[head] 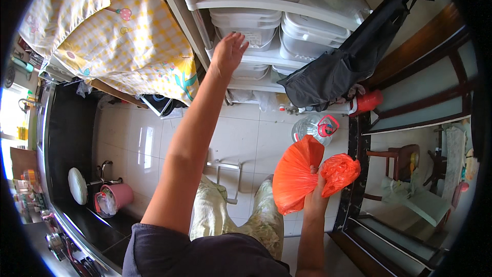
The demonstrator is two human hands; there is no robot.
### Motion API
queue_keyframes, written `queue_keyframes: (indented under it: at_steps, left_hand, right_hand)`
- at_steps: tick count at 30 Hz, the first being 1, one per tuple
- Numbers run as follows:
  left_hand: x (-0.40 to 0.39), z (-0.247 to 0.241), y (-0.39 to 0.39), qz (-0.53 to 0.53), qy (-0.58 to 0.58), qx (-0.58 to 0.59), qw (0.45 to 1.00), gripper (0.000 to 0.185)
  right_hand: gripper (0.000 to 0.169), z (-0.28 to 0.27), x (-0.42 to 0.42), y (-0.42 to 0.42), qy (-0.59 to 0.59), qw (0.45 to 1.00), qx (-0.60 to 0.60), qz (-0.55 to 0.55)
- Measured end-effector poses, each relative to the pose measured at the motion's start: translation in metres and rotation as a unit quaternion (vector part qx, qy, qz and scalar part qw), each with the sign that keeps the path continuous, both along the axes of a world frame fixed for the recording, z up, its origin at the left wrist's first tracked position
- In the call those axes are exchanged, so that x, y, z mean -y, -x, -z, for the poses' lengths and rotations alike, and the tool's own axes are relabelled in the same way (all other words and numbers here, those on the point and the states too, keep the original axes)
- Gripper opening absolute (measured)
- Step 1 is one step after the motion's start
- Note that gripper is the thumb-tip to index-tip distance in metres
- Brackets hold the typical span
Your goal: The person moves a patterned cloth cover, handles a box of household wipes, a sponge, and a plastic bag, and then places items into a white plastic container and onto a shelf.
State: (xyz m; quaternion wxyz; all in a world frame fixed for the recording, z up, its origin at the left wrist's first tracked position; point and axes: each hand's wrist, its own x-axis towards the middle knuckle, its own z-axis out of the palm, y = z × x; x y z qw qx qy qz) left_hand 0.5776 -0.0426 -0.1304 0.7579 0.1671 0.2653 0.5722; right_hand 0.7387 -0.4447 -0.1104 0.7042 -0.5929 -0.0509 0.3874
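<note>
My left hand [229, 51] is stretched out in front of a white lidded plastic tub [263, 32] on the shelf rack. Its fingers are extended and slightly apart, with nothing held. Whether the fingertips touch the tub, I cannot tell. Beside that tub stands a second white lidded tub [307, 44], partly behind a hanging black cloth bag [338, 73]. Low on the right, my right hand [316, 192] grips the gathered neck of a full orange-red plastic bag [294, 179]. The bag's crumpled top [341, 173] bunches out above my fist.
A large clear water bottle [301, 129] with a red handle stands on the tiled floor. Near my legs is a small metal-framed stool [225, 165]. A yellow checked cloth [134, 34] hangs at left. A pink bucket [121, 195] hangs by the dark cabinets. Framed glass doors [419, 80] stand at right.
</note>
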Motion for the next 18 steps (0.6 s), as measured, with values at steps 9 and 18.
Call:
queue_keyframes:
  at_steps: [9, 18]
  left_hand:
    - [-0.037, -0.003, -0.005, 0.003, 0.028, -0.006, 1.000, 0.045]
    - [-0.039, -0.022, -0.009, -0.061, 0.021, 0.024, 0.998, 0.049]
  right_hand:
    - [0.028, -0.006, 0.002, 0.010, -0.020, 1.000, -0.012, 0.012]
    - [0.025, -0.008, 0.009, 0.008, -0.019, 1.000, -0.022, 0.013]
